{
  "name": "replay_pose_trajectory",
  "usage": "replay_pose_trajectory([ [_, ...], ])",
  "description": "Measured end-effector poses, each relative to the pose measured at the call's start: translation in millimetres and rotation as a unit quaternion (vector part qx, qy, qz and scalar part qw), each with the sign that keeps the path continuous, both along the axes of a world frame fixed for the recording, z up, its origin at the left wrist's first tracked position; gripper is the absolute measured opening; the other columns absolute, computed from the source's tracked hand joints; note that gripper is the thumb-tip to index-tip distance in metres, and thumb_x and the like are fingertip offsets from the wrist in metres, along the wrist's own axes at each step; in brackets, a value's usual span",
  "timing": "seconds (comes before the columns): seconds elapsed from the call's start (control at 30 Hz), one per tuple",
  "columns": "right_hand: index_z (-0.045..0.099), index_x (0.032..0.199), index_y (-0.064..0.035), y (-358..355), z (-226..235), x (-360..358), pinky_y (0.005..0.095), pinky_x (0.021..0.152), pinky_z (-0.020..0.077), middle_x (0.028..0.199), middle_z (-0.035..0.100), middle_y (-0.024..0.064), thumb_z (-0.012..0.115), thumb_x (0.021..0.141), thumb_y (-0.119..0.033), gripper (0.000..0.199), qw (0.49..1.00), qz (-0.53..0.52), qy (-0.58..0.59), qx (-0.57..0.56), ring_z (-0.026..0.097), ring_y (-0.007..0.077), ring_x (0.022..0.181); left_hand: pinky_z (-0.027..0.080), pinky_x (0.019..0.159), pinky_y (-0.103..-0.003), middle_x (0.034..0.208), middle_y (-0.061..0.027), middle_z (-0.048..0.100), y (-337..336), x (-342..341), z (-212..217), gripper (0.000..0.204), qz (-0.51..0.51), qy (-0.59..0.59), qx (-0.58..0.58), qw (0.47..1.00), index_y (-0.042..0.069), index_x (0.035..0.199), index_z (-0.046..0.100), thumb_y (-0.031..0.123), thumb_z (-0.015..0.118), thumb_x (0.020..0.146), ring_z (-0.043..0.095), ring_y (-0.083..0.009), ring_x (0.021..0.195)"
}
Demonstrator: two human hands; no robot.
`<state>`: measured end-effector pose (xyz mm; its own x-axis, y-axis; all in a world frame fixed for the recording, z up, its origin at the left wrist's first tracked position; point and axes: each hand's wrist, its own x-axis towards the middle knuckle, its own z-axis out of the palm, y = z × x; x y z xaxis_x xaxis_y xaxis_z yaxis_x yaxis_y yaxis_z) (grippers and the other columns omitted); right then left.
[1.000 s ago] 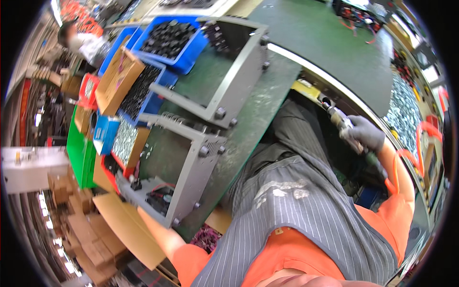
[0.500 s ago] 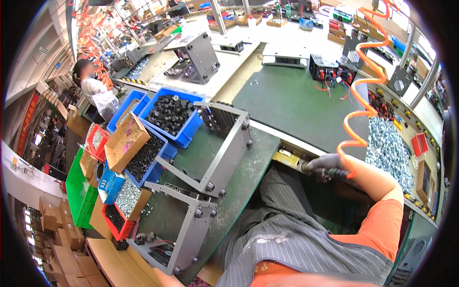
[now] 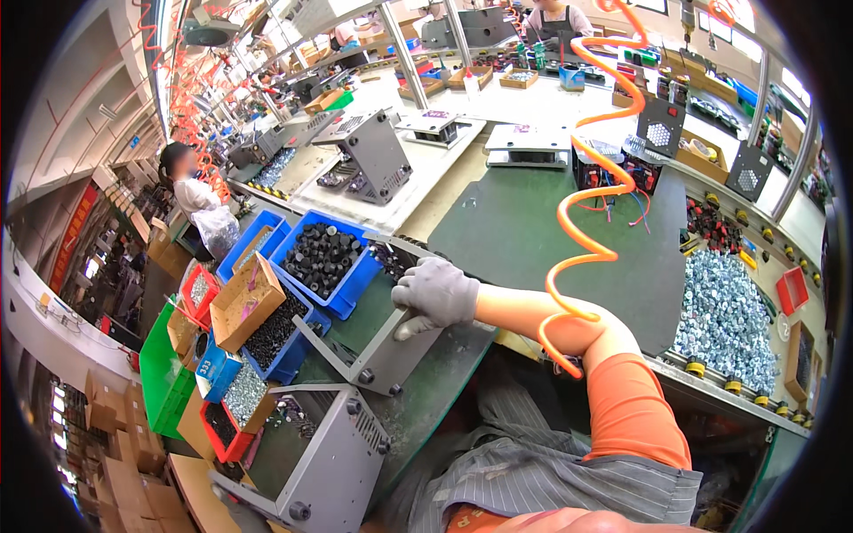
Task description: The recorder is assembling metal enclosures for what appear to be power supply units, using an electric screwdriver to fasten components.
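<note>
My gloved right hand (image 3: pixel 435 298): thumb and fingers pinching the grey frame (image 3: pixel 407 360) by its upper edge | it's right under my palm, long edge slanting away down-left | right's my nearer hand | second frame (image 3: pixel 342 457) lower left, closer to my body

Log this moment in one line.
right hand: gloved, gripping far grey frame | near grey frame: on green worktop | blue bin: black parts inside
</note>
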<state>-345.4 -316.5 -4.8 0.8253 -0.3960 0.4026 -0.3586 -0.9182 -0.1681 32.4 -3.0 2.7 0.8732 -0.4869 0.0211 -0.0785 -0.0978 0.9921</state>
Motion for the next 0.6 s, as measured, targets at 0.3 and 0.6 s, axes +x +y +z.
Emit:
replay_pose_trajectory([
  [0.3, 0.061, 0.086, -0.0054, -34.4, -18.3, -154.2, 0.0320, 0.060, 0.0476, 0.073, 0.058, 0.0072, 0.056, 0.084, -0.044, 0.039, 0.845, -0.220, -0.409, 0.267, 0.057, 0.0153, 0.066, 0.040, 0.097, -0.035, 0.127, -0.0106, 0.050, -65.9, 8.5, 65.9, 0.071, -0.331, -0.070, 0.109, 0.935, 0.004, 0.135, 0.038, 0.060, 0.036, 0.091, 0.051, -0.0225, 0.113],
  [0.6, 0.057, 0.110, -0.0048, -45.8, -117.2, -428.9, 0.0329, 0.072, 0.0497, 0.095, 0.061, 0.0102, 0.047, 0.090, -0.039, 0.041, 0.479, -0.423, -0.636, 0.433, 0.060, 0.0202, 0.082, 0.049, 0.086, -0.036, 0.115, -0.0171, 0.056, -147.8, -105.7, 86.6, 0.058, -0.474, 0.179, -0.124, 0.853, -0.006, 0.126, 0.043, 0.024, 0.057, 0.078, 0.060, -0.0262, 0.100],
])
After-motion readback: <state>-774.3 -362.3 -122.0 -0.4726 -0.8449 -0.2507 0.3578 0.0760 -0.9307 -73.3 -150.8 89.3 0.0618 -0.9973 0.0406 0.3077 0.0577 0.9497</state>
